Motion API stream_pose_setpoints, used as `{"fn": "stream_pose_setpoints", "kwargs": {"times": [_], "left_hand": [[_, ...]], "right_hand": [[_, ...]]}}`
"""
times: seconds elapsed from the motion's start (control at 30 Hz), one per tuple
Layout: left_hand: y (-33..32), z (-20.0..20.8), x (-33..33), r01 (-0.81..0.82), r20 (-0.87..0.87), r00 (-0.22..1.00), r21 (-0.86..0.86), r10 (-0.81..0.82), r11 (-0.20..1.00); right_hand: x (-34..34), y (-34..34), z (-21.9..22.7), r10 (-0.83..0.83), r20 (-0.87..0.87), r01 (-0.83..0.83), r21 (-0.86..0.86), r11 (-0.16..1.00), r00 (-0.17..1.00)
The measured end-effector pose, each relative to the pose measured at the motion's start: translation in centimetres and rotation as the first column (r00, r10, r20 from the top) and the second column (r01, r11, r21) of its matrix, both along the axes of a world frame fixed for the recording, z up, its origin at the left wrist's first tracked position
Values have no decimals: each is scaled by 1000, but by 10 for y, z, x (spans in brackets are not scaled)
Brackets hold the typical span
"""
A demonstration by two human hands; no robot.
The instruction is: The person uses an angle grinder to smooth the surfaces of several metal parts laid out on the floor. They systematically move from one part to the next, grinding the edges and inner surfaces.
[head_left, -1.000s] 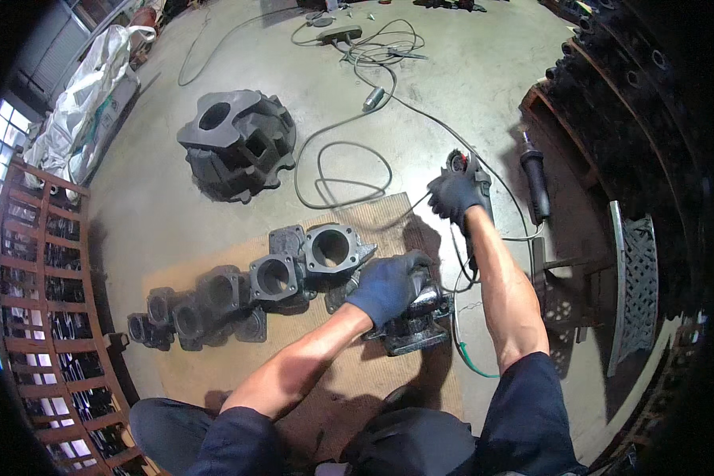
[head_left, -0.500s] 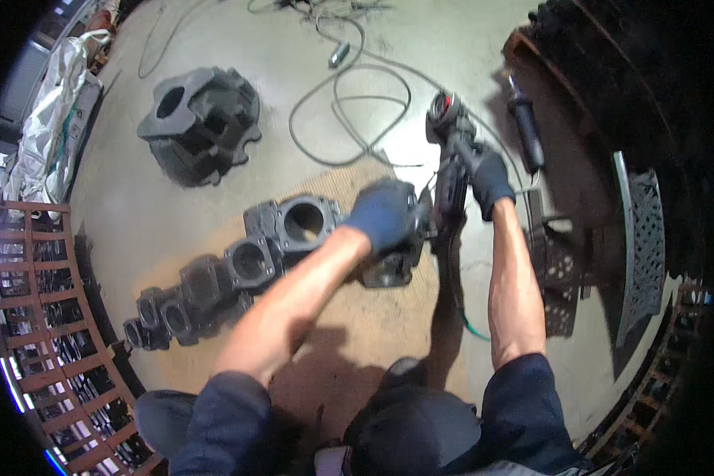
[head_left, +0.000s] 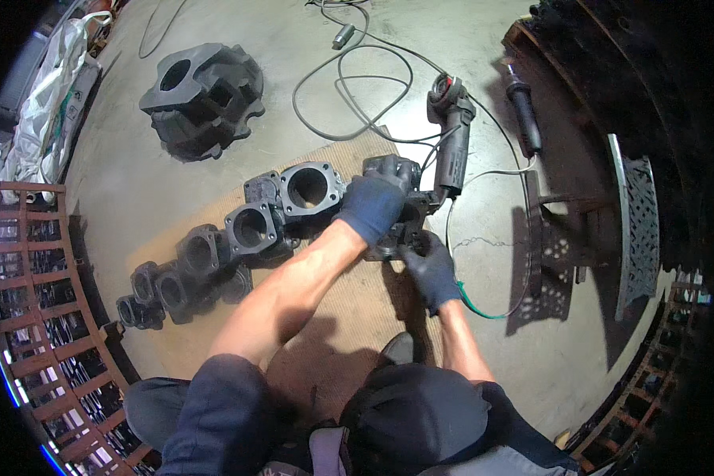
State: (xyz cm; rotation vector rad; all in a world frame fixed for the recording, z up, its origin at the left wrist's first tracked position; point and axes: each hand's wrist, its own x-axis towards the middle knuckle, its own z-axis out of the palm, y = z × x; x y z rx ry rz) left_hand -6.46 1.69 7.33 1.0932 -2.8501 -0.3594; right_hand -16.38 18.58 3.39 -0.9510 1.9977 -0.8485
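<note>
My left hand (head_left: 373,205), in a dark blue glove, is closed over the upper left side of a dark metal casting (head_left: 409,216) with openings in it. At the casting's lower right edge is my gloved right hand (head_left: 430,270), its fingers curled against the metal. Both palms are hidden. Just beyond the casting an angle grinder (head_left: 454,151) with a dark body lies on the floor, touched by neither hand. To the left of my left hand, several similar flanged castings (head_left: 250,228) with round bores stand in a slanting row on a cardboard sheet (head_left: 337,317).
A larger dark housing (head_left: 202,103) sits on the floor at the far left. Looped grey cable (head_left: 297,103) lies beyond the castings. Another handheld tool (head_left: 523,111) and a perforated metal step (head_left: 641,230) are on the right. A rusty slatted crate (head_left: 47,317) stands at left.
My right hand has let go of the angle grinder and come down and left onto the casting. My left hand stays on the casting.
</note>
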Motion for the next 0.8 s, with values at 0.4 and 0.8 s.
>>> {"fn": "stream_pose_setpoints", "kwargs": {"times": [0.4, 0.8], "left_hand": [[-2, 12, -11, -80, 1, 997, 312, 83, 947], [12, 24, 106, -206, -189, 964, -87, 187, 975]], "right_hand": [[-58, 2, 30, -63, 268, 64, 6, 998, 961], [-76, -5, 28, -172, -13, 166, -200, 966, 985]]}}
